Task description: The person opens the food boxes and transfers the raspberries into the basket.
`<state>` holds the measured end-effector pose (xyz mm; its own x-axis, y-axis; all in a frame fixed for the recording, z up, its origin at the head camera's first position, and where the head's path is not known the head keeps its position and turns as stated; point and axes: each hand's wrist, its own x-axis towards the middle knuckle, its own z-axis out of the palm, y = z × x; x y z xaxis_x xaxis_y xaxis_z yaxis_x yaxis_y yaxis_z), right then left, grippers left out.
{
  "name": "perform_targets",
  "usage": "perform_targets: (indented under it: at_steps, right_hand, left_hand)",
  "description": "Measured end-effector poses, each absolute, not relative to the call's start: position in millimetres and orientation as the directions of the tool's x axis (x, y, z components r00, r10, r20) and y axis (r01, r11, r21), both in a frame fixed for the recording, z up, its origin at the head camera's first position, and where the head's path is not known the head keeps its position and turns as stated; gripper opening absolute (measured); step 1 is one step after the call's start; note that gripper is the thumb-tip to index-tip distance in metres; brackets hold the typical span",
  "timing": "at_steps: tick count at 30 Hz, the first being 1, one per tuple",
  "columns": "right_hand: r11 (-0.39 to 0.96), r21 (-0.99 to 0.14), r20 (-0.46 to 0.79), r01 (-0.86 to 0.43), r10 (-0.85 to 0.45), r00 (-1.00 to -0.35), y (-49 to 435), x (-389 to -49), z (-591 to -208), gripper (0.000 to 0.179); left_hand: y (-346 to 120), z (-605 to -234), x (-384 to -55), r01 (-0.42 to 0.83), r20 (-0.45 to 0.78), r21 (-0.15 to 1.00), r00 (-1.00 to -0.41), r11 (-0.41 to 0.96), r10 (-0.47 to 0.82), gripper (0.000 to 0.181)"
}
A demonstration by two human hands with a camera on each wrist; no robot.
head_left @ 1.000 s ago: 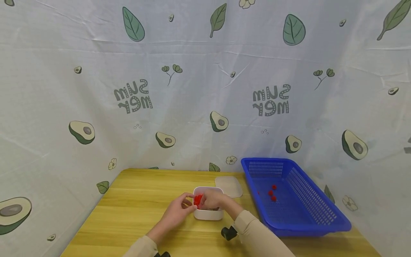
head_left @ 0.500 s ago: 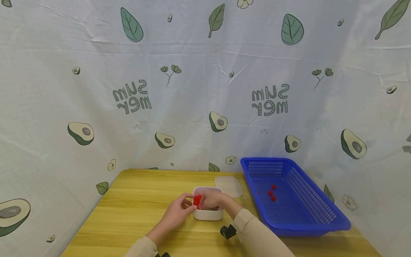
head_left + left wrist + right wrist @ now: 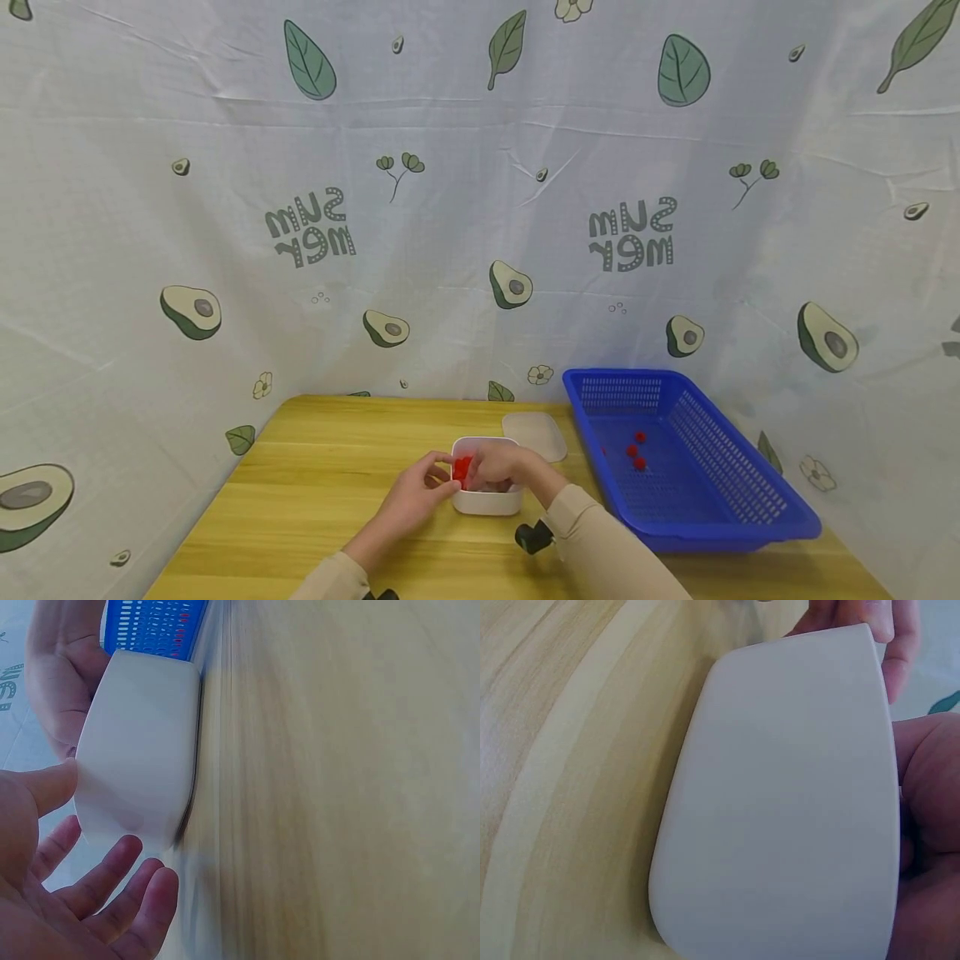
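Observation:
A white box with rounded corners stands uncovered on the wooden table. Small red pieces lie inside its left part. My left hand steadies the box at its left side, thumb and forefinger touching the rim; the left wrist view shows its other fingers spread loosely beside the wall. My right hand reaches down into the box, knuckles bent, right beside the red pieces. In the right wrist view the box wall hides its fingertips, so I cannot tell what they hold.
To the right stands a large blue basket with perforated walls and several small red pieces on its floor. A pale, flat, rounded-square lid lies behind the box. Behind the table hangs a patterned curtain.

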<state>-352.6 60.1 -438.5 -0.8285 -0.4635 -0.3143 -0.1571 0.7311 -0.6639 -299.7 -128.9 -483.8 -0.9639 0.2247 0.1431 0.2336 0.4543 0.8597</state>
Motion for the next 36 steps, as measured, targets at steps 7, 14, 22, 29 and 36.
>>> perform_targets:
  at_steps: [7, 14, 22, 29, 36]
  right_hand:
    - [0.698, -0.704, -0.334, -0.129, -0.486, -0.807, 64, -356, -433, 0.008]
    - [0.688, -0.706, -0.292, -0.169, -0.5, -0.815, 70, -356, -426, 0.008]
    - [0.675, -0.713, -0.258, -0.19, -0.505, -0.824, 78, -356, -413, 0.011]
    - [0.67, -0.719, -0.245, -0.182, -0.489, -0.837, 89, -358, -399, 0.018]
    - [0.607, -0.78, -0.237, -0.154, -0.514, -0.824, 109, -358, -381, 0.015]
  left_hand:
    - [-129, -484, -299, 0.224, 0.134, 0.863, -0.966, 0.453, 0.222, 0.039]
    - [-129, -483, -298, 0.218, 0.127, 0.867, -0.966, 0.448, 0.225, 0.04]
    - [-130, -480, -298, 0.203, 0.114, 0.869, -0.969, 0.451, 0.218, 0.041]
    - [-130, -480, -299, 0.194, 0.105, 0.871, -0.971, 0.451, 0.215, 0.041]
    - [-129, -481, -300, 0.177, 0.091, 0.87, -0.975, 0.461, 0.202, 0.039]
